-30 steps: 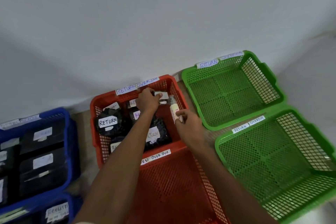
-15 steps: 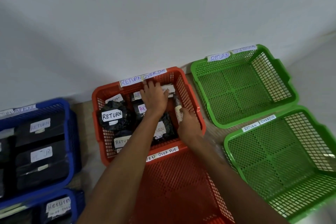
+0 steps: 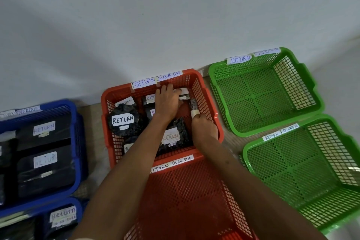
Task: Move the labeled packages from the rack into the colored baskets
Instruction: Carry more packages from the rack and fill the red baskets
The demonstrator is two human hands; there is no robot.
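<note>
The far red basket, tagged RETURN OVERDUE, holds several black packages with white RETURN labels, such as a round one and a flat one. My left hand lies flat over the packages at the basket's back, fingers straight, thumb against a small black labeled package. My right hand is at the basket's right side and pinches the lower end of a slim dark package with a pale label, which leans against the right wall.
A second red basket sits just in front, empty where visible. Two empty green baskets stand to the right. Blue baskets on the left hold black labeled packages. A white wall runs behind.
Both hands sank deeper into the far red basket. My left hand flattened over the small package at the back; the slim package in my right hand came down against the right wall.
</note>
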